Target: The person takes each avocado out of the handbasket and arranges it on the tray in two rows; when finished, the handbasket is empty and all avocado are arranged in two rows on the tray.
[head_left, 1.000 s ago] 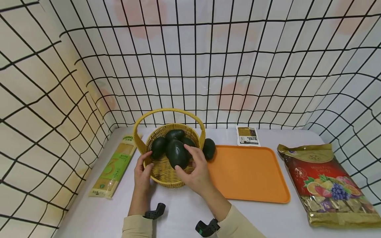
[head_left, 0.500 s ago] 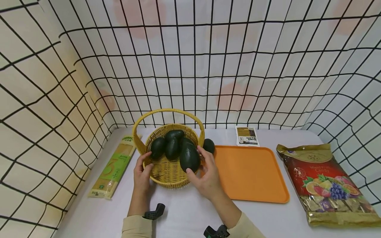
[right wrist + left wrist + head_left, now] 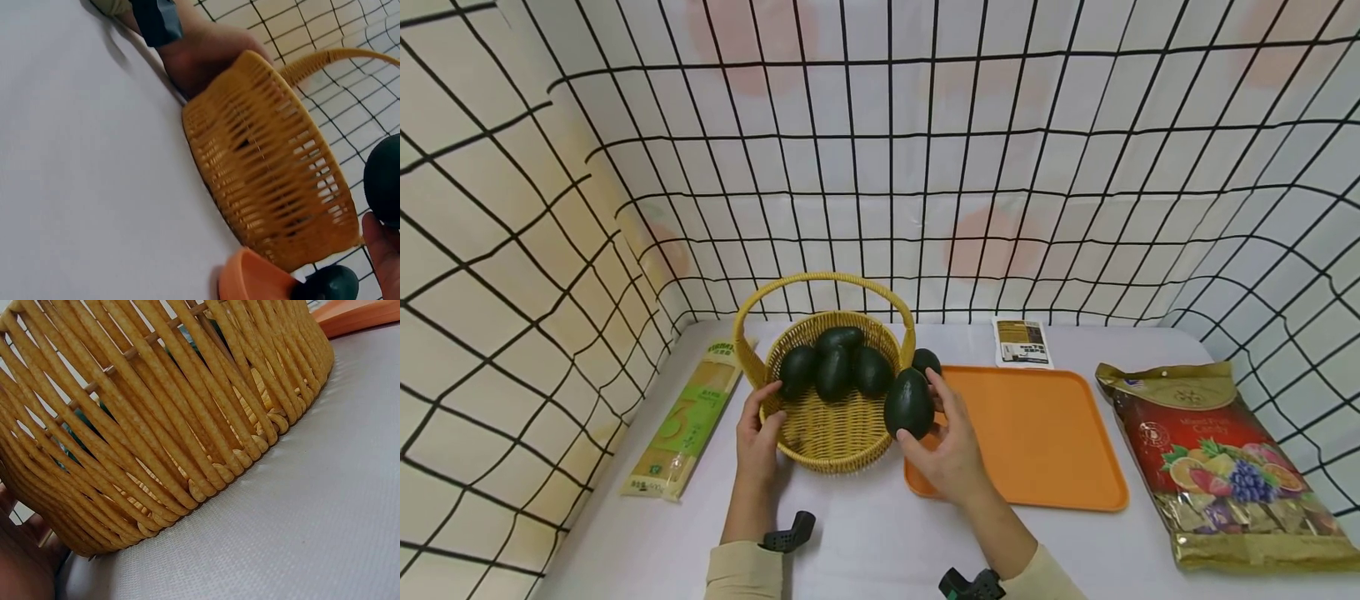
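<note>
My right hand [image 3: 951,454] pinches a dark green avocado [image 3: 909,406] between thumb and fingers, over the left edge of the orange tray [image 3: 1037,433]. At the left side of the yellow wicker basket [image 3: 831,446], my left hand [image 3: 758,437] grips the rim. Several avocados [image 3: 833,375] lie together toward the back of the basket. One more avocado [image 3: 927,361] sits outside, just right of the basket at the tray's corner. The right wrist view has the held avocado [image 3: 384,181] raised beside the basket wall [image 3: 269,169]; the left wrist view is mostly basket weave [image 3: 156,425].
A flat pack of noodles [image 3: 688,421] lies left of the basket. Behind the tray is a small white and brown packet [image 3: 1023,342], and a big red and gold candy bag [image 3: 1225,467] lies at the right. Black grid netting [image 3: 891,196] encloses the back and sides.
The right hand has carried the avocado from above the basket's middle rightward, past its rim to the tray's edge. The left hand stays on the rim.
</note>
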`<state>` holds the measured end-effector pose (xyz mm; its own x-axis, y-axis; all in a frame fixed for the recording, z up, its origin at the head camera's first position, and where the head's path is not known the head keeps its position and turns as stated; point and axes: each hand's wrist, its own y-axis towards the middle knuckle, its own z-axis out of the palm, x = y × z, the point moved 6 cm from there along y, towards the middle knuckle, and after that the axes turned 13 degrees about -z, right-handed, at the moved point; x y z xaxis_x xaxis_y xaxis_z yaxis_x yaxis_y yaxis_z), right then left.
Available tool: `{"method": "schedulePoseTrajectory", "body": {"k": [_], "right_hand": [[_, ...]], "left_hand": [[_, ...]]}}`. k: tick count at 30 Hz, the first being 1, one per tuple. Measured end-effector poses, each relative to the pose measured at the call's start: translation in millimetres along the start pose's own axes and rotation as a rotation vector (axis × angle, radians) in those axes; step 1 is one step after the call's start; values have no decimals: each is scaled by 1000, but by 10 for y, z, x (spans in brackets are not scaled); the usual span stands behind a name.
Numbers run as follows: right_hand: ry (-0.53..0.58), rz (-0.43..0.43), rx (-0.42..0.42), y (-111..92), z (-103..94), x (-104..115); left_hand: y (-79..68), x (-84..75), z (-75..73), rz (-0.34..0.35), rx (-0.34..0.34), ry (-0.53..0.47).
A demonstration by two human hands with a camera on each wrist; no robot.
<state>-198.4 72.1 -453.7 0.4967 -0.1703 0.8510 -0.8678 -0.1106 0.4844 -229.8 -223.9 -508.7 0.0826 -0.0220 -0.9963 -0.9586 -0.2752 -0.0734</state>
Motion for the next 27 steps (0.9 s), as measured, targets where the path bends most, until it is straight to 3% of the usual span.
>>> {"method": "schedulePoseTrajectory", "body": {"k": [6,20,27], "right_hand": [[-80,71,33,-15,-102,-53],[-131,171,42,-96,-264,-278],[-149,223,115,-118,-313,-353]], "left_hand": [[7,4,1,-8,0,0],[-3,-14,6,0,-12,3],[-4,-9,3,-3,-14,2]]}}
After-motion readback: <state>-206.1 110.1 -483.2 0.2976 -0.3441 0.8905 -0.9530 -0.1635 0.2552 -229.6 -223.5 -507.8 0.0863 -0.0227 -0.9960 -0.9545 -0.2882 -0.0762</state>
